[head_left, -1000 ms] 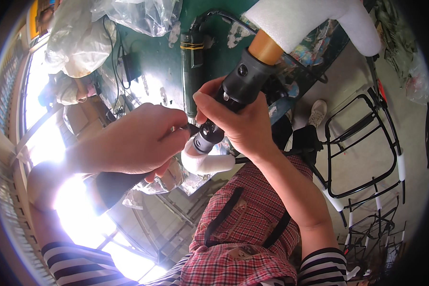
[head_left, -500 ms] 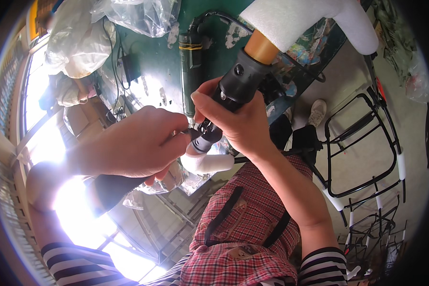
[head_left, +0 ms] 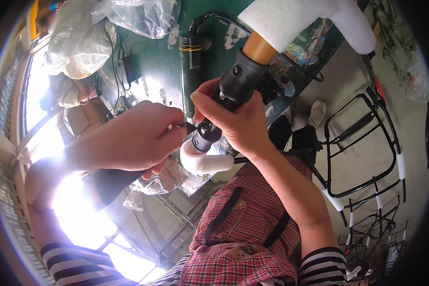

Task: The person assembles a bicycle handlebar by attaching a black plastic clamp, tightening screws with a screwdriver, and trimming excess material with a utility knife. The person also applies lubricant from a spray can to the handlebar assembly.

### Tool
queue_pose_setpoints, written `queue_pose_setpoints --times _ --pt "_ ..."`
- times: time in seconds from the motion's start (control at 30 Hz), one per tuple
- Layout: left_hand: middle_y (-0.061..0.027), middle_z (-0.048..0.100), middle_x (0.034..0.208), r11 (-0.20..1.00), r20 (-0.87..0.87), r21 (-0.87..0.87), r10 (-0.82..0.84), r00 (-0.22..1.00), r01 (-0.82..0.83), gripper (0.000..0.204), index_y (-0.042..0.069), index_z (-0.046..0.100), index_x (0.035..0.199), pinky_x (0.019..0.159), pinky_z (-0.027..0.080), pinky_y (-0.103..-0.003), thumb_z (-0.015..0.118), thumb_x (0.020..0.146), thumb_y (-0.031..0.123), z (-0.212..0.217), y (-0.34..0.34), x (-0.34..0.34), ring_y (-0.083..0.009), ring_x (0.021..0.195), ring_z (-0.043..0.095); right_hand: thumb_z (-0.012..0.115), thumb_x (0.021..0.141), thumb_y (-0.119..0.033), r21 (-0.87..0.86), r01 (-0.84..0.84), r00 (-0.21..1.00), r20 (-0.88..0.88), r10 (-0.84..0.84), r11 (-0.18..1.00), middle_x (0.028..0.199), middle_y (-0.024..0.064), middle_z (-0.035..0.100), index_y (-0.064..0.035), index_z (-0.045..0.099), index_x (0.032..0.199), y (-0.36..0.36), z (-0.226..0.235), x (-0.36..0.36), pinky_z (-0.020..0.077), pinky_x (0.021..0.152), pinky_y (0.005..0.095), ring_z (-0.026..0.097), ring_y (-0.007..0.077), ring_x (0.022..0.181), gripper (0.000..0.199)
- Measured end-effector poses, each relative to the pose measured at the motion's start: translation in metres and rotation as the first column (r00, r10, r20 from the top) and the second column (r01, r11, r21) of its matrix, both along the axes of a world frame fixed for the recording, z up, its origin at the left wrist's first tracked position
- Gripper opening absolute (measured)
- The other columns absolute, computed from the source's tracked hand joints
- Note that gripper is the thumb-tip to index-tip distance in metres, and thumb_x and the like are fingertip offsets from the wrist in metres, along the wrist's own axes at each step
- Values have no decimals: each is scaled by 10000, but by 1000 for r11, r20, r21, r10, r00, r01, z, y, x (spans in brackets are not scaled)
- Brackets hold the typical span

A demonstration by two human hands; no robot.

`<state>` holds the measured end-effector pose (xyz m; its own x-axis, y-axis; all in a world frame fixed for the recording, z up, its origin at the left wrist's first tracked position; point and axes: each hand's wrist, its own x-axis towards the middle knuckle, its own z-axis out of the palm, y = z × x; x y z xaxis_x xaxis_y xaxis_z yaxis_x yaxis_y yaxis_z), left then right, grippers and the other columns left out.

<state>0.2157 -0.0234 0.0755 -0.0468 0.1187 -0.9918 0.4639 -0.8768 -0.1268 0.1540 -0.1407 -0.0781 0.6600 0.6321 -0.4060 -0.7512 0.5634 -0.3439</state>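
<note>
My right hand (head_left: 238,119) is wrapped around a black plastic tube joint (head_left: 243,78) with round holes and a screw head in its side. An orange-brown tube section (head_left: 259,47) shows above the joint, with white foam wrap (head_left: 291,24) beyond it. More white foam (head_left: 207,163) covers the bend at its lower end. My left hand (head_left: 138,136) is closed, its thumb and fingers pinching a small black pointed piece (head_left: 189,127), mostly hidden by the fingers. Its tip is close beside the joint's lower hole. Between the hands, a dark green electric screwdriver (head_left: 190,66) with yellow bands lies on the table.
The green table (head_left: 152,52) carries clear plastic bags (head_left: 138,16), cables and a black adapter (head_left: 130,68). Black metal frames (head_left: 362,143) stand on the floor at right. A person's shoe (head_left: 317,113) shows beyond the table edge.
My left hand has drawn back slightly to the left, and the black piece's tip has moved off the joint's lower hole. My right hand and the joint have hardly moved.
</note>
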Motion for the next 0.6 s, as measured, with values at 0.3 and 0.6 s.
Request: queue_pose_setpoints --times 0.3,0.6 --pt "-52 618 536 999 -13 -15 38 999 -38 244 -22 557 851 456 502 -272 448 975 158 0 -2 -1 -142 438 619 734 856 -144 0 8 1000 -7 -8 1000 727 51 680 2 673 912 0 1 0 524 654 248 657 97 673 168" --pt "-55 617 536 999 -42 35 16 999 -15 242 -20 560 870 452 501 -276 444 979 162 0 -7 5 -141 440 620 731 854 -140 1 1 1000 3 -1 1000 719 47 676 -1 672 910 0 0 0 523 655 251 651 95 666 161"
